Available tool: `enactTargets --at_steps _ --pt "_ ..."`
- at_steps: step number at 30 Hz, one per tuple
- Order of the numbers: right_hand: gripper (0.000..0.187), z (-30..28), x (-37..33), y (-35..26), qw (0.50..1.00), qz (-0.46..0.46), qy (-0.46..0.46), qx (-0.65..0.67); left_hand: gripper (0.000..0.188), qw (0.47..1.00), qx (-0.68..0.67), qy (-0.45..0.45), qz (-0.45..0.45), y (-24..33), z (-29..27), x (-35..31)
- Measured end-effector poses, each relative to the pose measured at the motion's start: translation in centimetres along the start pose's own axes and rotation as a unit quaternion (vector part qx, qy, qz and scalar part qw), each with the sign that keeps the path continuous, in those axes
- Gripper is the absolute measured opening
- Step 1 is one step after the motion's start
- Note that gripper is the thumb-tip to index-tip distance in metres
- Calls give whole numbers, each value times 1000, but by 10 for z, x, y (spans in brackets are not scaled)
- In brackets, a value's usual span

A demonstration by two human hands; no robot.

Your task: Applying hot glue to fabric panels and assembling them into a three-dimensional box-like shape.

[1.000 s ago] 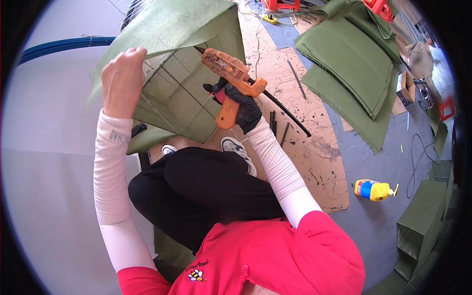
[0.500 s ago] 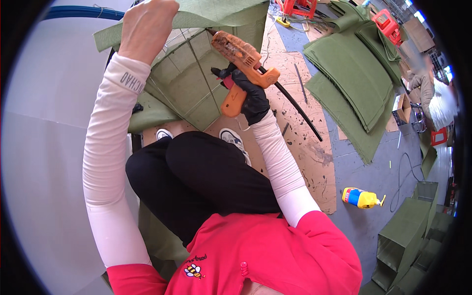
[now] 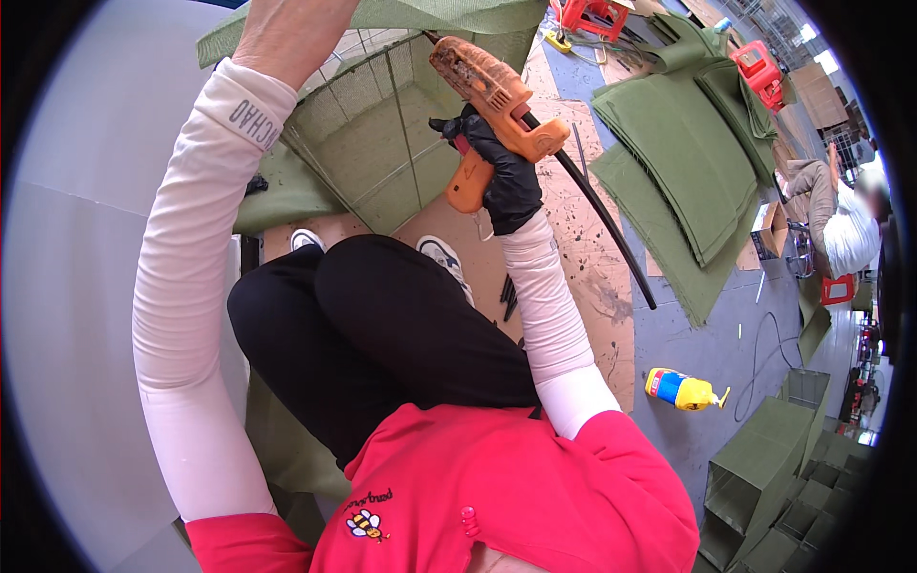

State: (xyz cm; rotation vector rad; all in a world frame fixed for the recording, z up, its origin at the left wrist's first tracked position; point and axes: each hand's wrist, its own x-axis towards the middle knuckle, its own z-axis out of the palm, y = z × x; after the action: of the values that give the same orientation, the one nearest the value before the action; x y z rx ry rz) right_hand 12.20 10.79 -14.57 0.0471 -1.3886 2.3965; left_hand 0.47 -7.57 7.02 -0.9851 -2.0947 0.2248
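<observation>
In my black-gloved right hand (image 3: 513,187) is an orange hot glue gun (image 3: 470,74), stained dark along its barrel. A long black glue stick (image 3: 608,229) sticks out of its back end. The gun's nozzle points up and left, close to the edge of a box with a wire frame and green fabric (image 3: 368,134). My bare left hand (image 3: 294,36) reaches up to the green fabric flap (image 3: 435,14) over the box's top side; the picture's upper edge cuts off its fingers.
Stacked green fabric sheets (image 3: 683,158) lie at the right, beyond stained cardboard (image 3: 602,277). A yellow pump bottle (image 3: 683,389) lies on the grey floor. Green boxes (image 3: 764,444) stand lower right. A person (image 3: 845,224) works at the far right. A white panel (image 3: 72,286) borders my left side.
The view has shifted a little. My left hand has moved up, its fingers leaving the picture. The glue gun, still in my right hand, sits slightly higher and further right.
</observation>
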Motion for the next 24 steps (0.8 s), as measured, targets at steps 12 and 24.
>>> enactTargets --at_steps 12,24 --pt "29 21 -6 -14 1000 -6 -4 -3 11 999 13 -30 -4 -4 -6 0" --pt "22 20 -7 -18 999 -12 23 -30 12 1000 17 -16 -1 -7 -9 -13"
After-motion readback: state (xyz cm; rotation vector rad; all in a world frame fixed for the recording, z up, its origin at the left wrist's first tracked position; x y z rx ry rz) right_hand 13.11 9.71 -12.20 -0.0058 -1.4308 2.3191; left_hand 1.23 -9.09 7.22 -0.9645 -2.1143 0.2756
